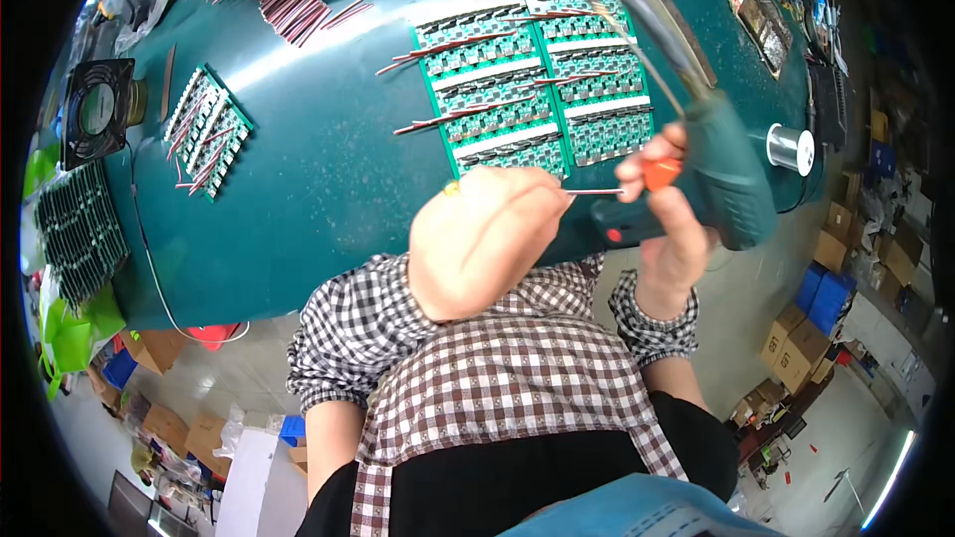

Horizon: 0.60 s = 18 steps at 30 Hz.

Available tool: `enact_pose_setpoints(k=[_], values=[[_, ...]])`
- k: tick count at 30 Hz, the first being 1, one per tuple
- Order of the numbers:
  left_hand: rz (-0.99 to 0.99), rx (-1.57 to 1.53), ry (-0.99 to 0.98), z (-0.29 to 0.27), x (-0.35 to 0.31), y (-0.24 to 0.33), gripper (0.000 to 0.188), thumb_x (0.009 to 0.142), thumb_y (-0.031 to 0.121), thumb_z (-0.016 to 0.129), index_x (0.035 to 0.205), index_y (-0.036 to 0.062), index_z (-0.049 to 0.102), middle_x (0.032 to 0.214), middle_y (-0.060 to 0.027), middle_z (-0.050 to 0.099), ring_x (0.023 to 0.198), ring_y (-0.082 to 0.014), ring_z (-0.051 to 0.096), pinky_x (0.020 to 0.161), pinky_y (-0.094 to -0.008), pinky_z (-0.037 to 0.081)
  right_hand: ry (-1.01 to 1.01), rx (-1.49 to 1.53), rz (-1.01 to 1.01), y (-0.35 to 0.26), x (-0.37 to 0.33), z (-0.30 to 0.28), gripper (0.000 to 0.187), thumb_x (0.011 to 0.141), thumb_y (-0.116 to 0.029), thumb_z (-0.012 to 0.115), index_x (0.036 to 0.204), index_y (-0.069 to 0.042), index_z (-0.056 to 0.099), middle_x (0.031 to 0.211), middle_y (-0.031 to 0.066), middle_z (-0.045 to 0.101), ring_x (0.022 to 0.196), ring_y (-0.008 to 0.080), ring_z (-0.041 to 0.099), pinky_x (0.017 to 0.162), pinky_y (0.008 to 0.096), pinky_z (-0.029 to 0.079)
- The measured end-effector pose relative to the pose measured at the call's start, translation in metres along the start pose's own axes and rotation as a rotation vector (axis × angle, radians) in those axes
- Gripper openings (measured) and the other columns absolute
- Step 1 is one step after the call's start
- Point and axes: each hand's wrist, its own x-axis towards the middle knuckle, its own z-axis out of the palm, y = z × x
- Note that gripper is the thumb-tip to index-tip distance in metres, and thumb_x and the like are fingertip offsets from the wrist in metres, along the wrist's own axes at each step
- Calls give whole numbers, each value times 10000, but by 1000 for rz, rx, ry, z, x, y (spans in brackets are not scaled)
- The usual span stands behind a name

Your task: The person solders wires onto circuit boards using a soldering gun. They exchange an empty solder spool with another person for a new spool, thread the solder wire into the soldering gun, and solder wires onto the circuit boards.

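Note:
My right hand (674,229) is wrapped round a green pistol-shaped soldering gun (731,174) with a red trigger. Its metal front end points up and away, blurred by motion. My left hand (482,239) is closed, its fingers pinching one end of a thin wire (597,191). That wire runs across to the fingers of my right hand by the trigger. Just beyond both hands lie two green circuit board panels (497,114) side by side, with red and dark wire pairs (468,117) lying across them. My left hand covers the near edge of the left panel.
On the left are a smaller board panel (207,134), a black fan (97,111) and a stack of boards (82,234). A wire bundle (295,10) lies at the far left. A solder spool (791,149) stands at right; a long bar (667,15) lies beyond the panels.

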Motion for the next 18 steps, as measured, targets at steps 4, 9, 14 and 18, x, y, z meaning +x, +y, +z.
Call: enact_pose_setpoints(k=[4,9,14,18], values=[[112,82,131,11,-8,-2,281,627,-92,715,864,15,609,862,-118,643,728,-222,629,599,-273,520,-15,-126,63,3,4,15,462,711,106,648,1139,31,493,955,108,579,810,198,617,715,312,525],[103,59,154,14,-14,-10,294,630,-83,723,883,8,607,861,-124,639,700,-222,634,596,-278,522,4,-93,44,6,3,15,432,730,93,644,1131,33,493,969,105,570,801,196,616,708,311,529],[202,62,149,9,-20,-11,260,610,-71,685,860,-43,620,868,-159,622,717,-251,631,623,-302,537,134,-57,68,7,0,14,404,769,65,624,1149,35,491,967,110,569,804,200,618,701,294,537],[378,101,143,7,-14,-11,239,576,-51,659,808,-97,625,858,-203,601,728,-278,629,644,-321,556,88,-177,44,6,-6,15,419,757,58,648,1147,32,497,942,98,573,777,166,600,696,287,539]])
